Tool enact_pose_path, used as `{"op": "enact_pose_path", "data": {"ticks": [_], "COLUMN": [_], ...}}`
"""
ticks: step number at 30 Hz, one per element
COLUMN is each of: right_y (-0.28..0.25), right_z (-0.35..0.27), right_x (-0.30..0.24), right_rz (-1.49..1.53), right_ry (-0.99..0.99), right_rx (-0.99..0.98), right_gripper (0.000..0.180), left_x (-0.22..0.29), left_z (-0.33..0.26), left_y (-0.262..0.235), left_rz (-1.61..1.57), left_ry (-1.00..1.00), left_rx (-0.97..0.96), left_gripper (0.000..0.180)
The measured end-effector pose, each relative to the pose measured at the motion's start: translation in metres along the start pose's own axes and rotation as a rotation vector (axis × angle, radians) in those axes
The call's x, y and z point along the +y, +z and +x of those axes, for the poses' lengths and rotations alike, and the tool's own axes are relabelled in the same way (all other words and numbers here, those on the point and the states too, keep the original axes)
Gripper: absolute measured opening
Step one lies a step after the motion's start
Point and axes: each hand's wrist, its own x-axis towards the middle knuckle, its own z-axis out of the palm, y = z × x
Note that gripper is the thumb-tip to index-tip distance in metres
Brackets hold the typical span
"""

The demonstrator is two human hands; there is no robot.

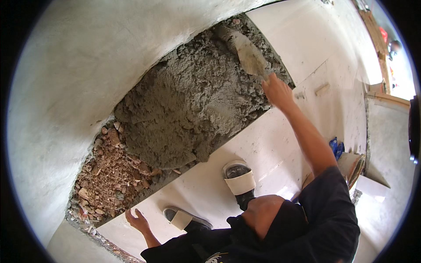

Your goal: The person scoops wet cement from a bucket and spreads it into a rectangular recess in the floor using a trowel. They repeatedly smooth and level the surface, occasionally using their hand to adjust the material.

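Note:
My right hand point(278, 91) is closed around the handle of a trowel point(251, 58). The trowel's blade, smeared with grey, lies on wet mortar point(175, 103) near the far right corner of an untiled strip. The mortar is lumpy, with a few smoother patches. At the lower left, my left hand point(138, 222) rests by the edge of a pale floor tile point(193, 184), thumb and fingers apart and nothing in it. Just beyond that hand lies a bed of reddish broken rubble point(109, 175), which the mortar does not cover.
A plastered wall point(83, 70) borders the strip's far left side. My sandalled feet point(239, 177) stand on the tiles. To the right are a small tan block point(322, 90), a bucket-like container point(354, 168) and a blue item point(337, 147). A wooden frame point(372, 35) stands at the far right.

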Motion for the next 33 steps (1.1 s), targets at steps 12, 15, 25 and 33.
{"op": "enact_pose_path", "data": {"ticks": [12,15,25,33], "right_y": [-0.119,-0.118,-0.055,-0.006], "right_z": [0.086,0.078,-0.003,0.027], "right_x": [0.000,-0.023,0.034,-0.070], "right_rz": [-0.386,-0.483,-0.193,0.097], "right_ry": [-0.003,-0.093,-0.077,-0.316], "right_rx": [0.066,0.136,0.006,-0.100], "right_gripper": [0.031,0.030,0.037,0.038], "left_x": [-0.019,-0.023,-0.025,-0.031], "left_z": [-0.026,-0.028,-0.025,-0.020], "left_y": [0.012,0.011,0.024,0.031], "left_rz": [-0.020,-0.013,-0.082,-0.048], "left_ry": [-0.070,-0.094,-0.051,-0.082], "left_rx": [-0.056,-0.070,-0.083,-0.086], "left_gripper": [0.043,0.043,0.040,0.038]}}
